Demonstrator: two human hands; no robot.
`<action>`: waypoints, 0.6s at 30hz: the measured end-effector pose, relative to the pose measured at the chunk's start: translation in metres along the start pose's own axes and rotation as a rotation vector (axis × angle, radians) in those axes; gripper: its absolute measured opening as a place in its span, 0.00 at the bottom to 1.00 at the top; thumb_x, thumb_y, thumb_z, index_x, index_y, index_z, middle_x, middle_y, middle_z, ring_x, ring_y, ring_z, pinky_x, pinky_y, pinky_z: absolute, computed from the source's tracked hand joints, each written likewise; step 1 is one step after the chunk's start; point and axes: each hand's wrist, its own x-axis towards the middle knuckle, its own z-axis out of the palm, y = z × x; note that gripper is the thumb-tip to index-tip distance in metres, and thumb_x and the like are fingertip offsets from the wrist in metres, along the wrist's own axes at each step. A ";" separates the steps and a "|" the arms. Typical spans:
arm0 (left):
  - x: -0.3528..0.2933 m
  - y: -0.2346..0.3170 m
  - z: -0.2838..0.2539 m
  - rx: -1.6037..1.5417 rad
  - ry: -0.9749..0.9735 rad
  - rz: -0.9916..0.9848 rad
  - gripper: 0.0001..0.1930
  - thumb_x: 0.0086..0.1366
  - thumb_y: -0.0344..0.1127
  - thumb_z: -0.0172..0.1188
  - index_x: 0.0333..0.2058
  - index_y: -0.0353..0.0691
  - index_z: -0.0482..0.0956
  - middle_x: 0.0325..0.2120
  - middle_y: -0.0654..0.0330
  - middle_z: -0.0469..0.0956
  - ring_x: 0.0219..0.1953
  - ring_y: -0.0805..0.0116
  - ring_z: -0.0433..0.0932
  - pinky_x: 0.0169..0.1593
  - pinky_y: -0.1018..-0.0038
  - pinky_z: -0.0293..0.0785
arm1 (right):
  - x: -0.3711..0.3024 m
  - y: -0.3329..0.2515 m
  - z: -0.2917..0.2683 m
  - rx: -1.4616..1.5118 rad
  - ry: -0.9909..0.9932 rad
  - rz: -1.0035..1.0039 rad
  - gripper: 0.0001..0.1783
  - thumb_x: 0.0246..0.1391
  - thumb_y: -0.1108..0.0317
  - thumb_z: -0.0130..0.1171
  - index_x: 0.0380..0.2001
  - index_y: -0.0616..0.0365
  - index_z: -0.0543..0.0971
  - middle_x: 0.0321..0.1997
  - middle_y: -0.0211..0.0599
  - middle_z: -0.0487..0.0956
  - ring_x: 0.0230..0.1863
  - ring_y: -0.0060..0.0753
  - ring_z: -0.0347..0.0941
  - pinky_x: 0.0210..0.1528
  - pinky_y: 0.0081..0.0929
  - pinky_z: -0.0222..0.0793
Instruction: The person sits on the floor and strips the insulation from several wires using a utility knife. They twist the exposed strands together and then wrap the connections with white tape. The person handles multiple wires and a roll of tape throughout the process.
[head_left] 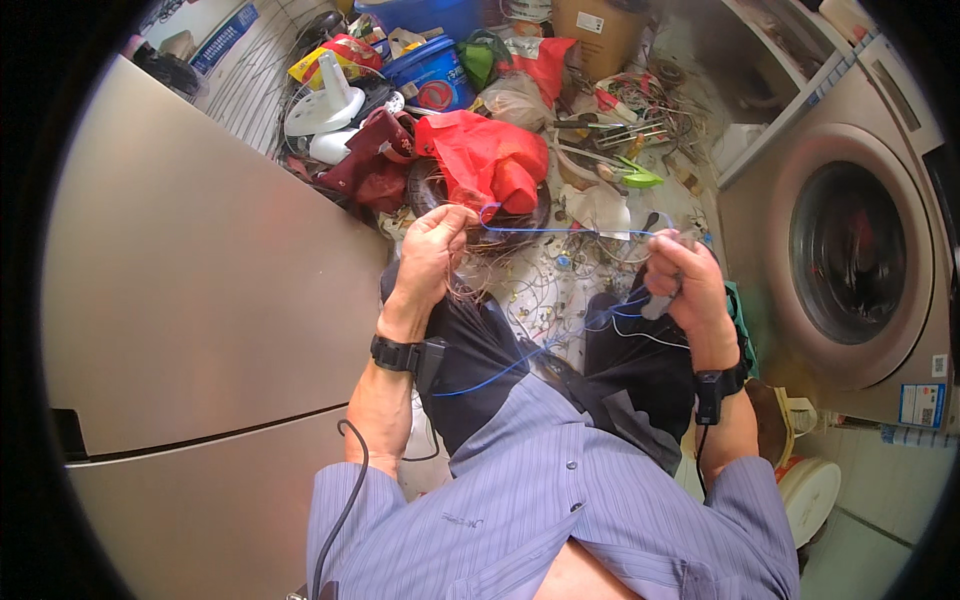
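Note:
A thin blue wire [570, 230] stretches between my two hands, above the littered floor. My left hand [432, 250] is closed, thumb and fingertips pinched at the wire's curled end. Below that hand hang fine reddish-brown strands [470, 285]; whether it holds them too I cannot tell. My right hand [692, 285] is wrapped round a grey tool [658, 304], mostly hidden by the fingers, so its kind is unclear. The blue wire meets this hand at the thumb. More blue wire [490, 380] trails across my lap, and a white wire [645, 335] lies near my right knee.
Ahead sit a red bag [485, 150] over a dark round basin [540, 215], a blue bucket [432, 75], a tangle of wires [680, 110] and several hand tools [615, 130]. A metallic cabinet-like appliance [220, 270] stands left, a front-loading washing machine [790, 230] right. Scraps cover the floor.

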 end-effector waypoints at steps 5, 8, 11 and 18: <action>0.002 0.014 -0.028 -0.180 0.068 0.053 0.11 0.77 0.38 0.55 0.35 0.40 0.78 0.15 0.76 0.58 0.15 0.84 0.54 0.18 0.81 0.47 | -0.013 -0.021 -0.023 0.024 0.071 -0.106 0.07 0.67 0.66 0.59 0.36 0.58 0.78 0.20 0.16 0.61 0.18 0.13 0.52 0.22 0.19 0.48; 0.002 0.019 -0.036 -0.206 0.123 0.082 0.12 0.77 0.39 0.54 0.34 0.41 0.78 0.15 0.75 0.57 0.14 0.83 0.53 0.17 0.80 0.47 | -0.018 -0.025 -0.029 -0.014 0.075 -0.117 0.07 0.66 0.66 0.59 0.36 0.58 0.78 0.19 0.15 0.60 0.18 0.13 0.52 0.22 0.18 0.47; 0.004 0.028 -0.040 -0.334 0.154 0.116 0.12 0.77 0.39 0.53 0.33 0.43 0.76 0.15 0.75 0.54 0.14 0.82 0.51 0.18 0.79 0.46 | -0.020 -0.026 -0.032 -0.083 0.114 -0.102 0.07 0.66 0.67 0.59 0.35 0.58 0.77 0.19 0.14 0.59 0.17 0.12 0.51 0.21 0.18 0.47; -0.002 0.052 -0.077 -0.505 0.395 0.161 0.12 0.78 0.42 0.52 0.33 0.45 0.73 0.17 0.72 0.50 0.17 0.78 0.48 0.20 0.77 0.46 | -0.027 -0.027 -0.039 -0.043 0.177 -0.188 0.08 0.67 0.67 0.57 0.34 0.58 0.76 0.19 0.15 0.58 0.17 0.12 0.49 0.21 0.19 0.46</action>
